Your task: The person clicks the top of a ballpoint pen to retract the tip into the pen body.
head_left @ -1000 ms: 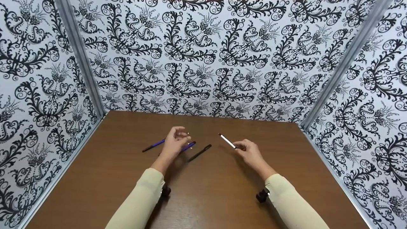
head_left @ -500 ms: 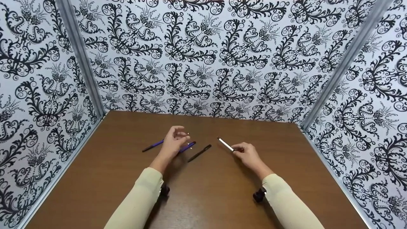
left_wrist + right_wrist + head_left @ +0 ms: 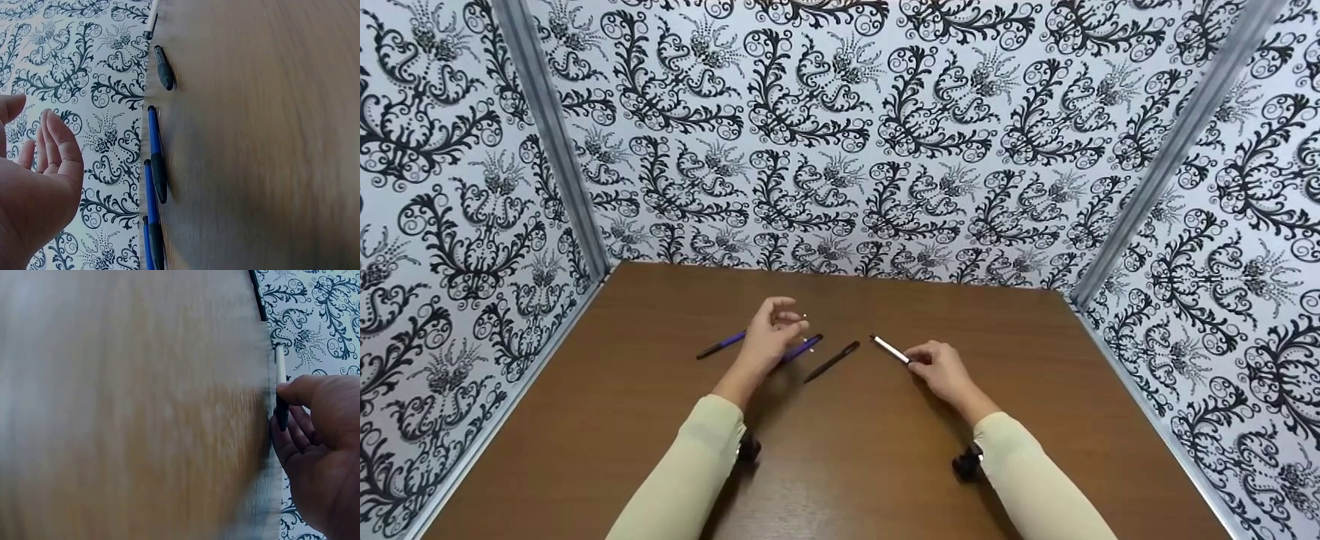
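My right hand [image 3: 946, 369] pinches a white pen [image 3: 891, 349] by its dark grip end, between thumb and fingers. In the right wrist view the pen's white barrel [image 3: 281, 367] points away from the palm. My left hand [image 3: 765, 337] hovers over the blue pens with loosely bent fingers and holds nothing. One blue pen [image 3: 804, 348] shows just right of that hand, another blue pen [image 3: 721, 346] to its left. The left wrist view has a third blue pen [image 3: 147, 242] at its lower edge. A black pen [image 3: 831, 361] lies between the two hands.
All the loose pens rest on a brown wooden table [image 3: 855, 465]. Patterned white-and-black walls [image 3: 840, 150] stand at the back and both sides, with grey corner posts [image 3: 556, 142].
My right hand has shifted left and slightly toward me with the white pen, bringing its far end close to the black pen. The left hand has hardly moved.
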Tool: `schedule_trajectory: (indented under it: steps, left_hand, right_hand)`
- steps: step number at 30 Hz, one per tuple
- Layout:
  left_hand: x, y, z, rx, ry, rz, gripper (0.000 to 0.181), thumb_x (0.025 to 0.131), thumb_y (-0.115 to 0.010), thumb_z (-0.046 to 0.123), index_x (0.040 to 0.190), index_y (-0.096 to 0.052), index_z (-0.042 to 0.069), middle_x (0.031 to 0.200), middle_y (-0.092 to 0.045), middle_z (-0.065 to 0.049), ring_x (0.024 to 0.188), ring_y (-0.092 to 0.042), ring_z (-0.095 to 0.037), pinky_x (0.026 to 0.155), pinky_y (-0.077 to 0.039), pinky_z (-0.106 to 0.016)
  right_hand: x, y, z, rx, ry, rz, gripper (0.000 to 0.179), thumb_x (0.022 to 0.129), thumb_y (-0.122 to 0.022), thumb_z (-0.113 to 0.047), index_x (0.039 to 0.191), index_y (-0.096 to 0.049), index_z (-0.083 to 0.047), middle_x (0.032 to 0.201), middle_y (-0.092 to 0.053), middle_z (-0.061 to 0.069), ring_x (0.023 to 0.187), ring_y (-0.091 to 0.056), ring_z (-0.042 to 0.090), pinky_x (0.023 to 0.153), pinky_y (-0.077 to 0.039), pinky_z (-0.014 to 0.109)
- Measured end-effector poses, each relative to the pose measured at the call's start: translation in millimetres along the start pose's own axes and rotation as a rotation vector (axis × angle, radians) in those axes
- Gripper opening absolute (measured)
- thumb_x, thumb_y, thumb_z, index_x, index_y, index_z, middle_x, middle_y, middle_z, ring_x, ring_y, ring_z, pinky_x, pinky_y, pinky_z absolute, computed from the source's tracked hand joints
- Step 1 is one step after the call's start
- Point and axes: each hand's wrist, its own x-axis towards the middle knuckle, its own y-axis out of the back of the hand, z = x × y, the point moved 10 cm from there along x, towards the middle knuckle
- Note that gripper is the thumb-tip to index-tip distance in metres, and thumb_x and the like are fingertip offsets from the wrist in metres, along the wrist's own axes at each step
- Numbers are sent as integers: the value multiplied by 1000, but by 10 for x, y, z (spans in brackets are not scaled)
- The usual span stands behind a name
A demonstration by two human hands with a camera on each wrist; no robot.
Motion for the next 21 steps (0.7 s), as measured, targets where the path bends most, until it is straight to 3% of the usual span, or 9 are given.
schedule_trajectory:
  steps: [4, 10, 14, 21]
  left_hand:
    - [9, 5, -28, 6, 12, -2, 44, 99, -77, -5, 138, -58, 0, 113, -65, -17, 98, -70, -28, 84, -66, -39]
    - [24, 20, -39, 29, 8, 3, 44, 98, -76, -6, 138, -59, 0, 112, -67, -16, 93, -68, -20, 82, -65, -38]
    - [16, 24, -41, 6, 13, 6, 43, 98, -77, -7, 137, -59, 0, 111, -66, -15, 96, -68, -24, 83, -65, -38]
    - [-13, -11, -32, -31, 17, -5, 43, 98, -75, -8, 137, -58, 0, 106, -65, -12, 88, -69, -17, 78, -61, -32]
  right_hand:
    - [-17, 3, 1, -21, -5, -2, 17, 99, -77, 5, 111, -84, -2, 106, -76, 9, 103, -68, 31, 94, -57, 52]
    - [-26, 3, 12, -49, -25, -5, 17, 98, -77, 5, 112, -84, -3, 106, -75, 9, 102, -69, 30, 94, -57, 53]
    - [-23, 2, 14, -55, -27, -5, 17, 97, -79, 6, 110, -84, -3, 101, -74, 7, 96, -68, 27, 89, -58, 48]
    - [-25, 7, 7, -37, -9, 5, 15, 94, -81, 6, 107, -84, 0, 96, -73, 8, 92, -68, 25, 84, -57, 42]
